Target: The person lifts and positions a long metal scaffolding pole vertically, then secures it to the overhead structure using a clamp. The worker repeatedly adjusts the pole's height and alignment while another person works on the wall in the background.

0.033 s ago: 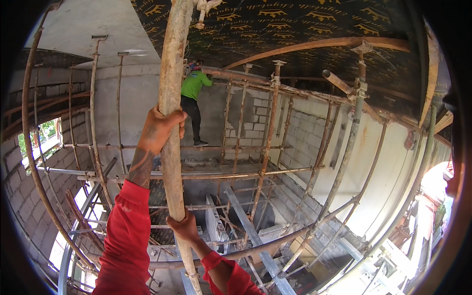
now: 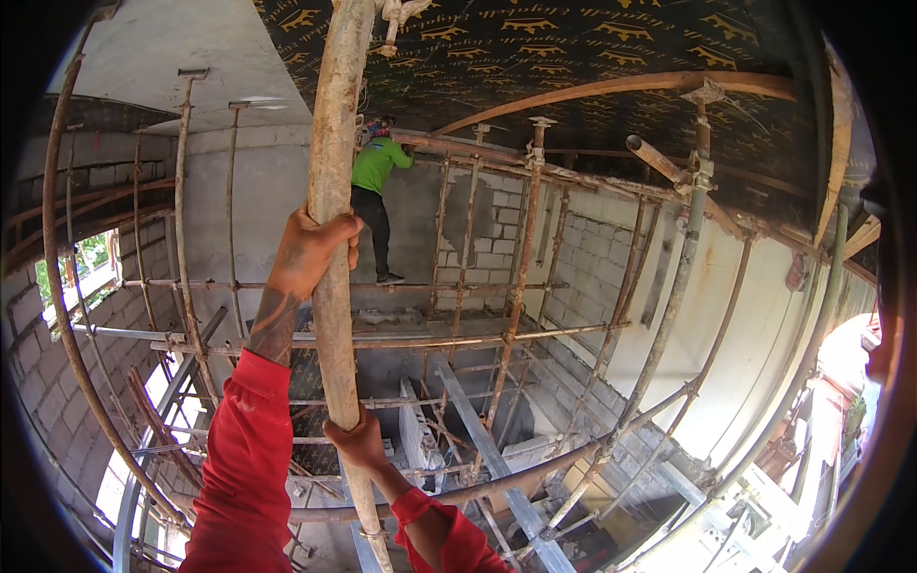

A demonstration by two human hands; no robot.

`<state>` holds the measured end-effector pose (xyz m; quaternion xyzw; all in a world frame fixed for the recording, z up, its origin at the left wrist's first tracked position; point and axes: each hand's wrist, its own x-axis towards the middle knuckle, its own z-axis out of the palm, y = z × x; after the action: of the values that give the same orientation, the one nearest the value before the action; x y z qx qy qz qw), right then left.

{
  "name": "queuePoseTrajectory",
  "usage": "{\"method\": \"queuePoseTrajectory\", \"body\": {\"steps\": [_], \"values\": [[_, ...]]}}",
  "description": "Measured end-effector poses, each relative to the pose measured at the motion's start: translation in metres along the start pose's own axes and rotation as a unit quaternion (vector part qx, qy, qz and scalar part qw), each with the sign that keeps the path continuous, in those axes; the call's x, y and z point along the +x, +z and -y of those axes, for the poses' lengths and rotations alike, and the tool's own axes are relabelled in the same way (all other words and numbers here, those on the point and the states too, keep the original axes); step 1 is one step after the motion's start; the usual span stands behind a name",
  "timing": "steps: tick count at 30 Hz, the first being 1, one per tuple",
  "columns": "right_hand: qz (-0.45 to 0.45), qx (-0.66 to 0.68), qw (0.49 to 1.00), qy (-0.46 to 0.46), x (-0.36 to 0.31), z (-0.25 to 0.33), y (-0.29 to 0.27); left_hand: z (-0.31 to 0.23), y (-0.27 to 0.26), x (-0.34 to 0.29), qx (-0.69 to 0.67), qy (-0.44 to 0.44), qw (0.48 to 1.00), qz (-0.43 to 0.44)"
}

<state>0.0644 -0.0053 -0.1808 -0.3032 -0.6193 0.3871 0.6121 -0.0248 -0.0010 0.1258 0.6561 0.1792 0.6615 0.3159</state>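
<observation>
A long rusty scaffold pipe (image 2: 331, 286) runs from the top of the view down past the lower edge, slightly tilted. My left hand (image 2: 310, 246) is wrapped round it at about mid-height, thumb across the front. Lower down, my right hand (image 2: 358, 442) grips the same pipe, its fingers closed on it. Both arms wear red sleeves. Just right of the pipe's upper end is a metal coupler (image 2: 399, 21); whether it touches the pipe I cannot tell.
A co-worker in a green shirt (image 2: 374, 170) stands on a horizontal scaffold tube (image 2: 430, 286) by the far wall. Several rusty uprights surround me. Dark printed panels (image 2: 573, 48) form the ceiling. A grey metal beam (image 2: 497, 463) slants below, among debris and blocks.
</observation>
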Motion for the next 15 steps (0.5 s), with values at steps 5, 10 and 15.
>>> {"method": "queuePoseTrajectory", "body": {"steps": [5, 10, 15], "values": [[-0.005, -0.006, 1.0, -0.016, 0.0012, -0.006, 0.0003, -0.0004, -0.0005, 0.0004, 0.007, 0.002, 1.0, -0.001], [0.007, -0.013, 1.0, 0.009, 0.0019, -0.0068, -0.0012, 0.0002, -0.0003, 0.0007, 0.02, 0.003, 1.0, -0.004], [0.006, -0.017, 1.0, -0.017, 0.0004, -0.0029, -0.0012, 0.0005, -0.0002, -0.0008, 0.014, -0.009, 1.0, -0.014]]}}
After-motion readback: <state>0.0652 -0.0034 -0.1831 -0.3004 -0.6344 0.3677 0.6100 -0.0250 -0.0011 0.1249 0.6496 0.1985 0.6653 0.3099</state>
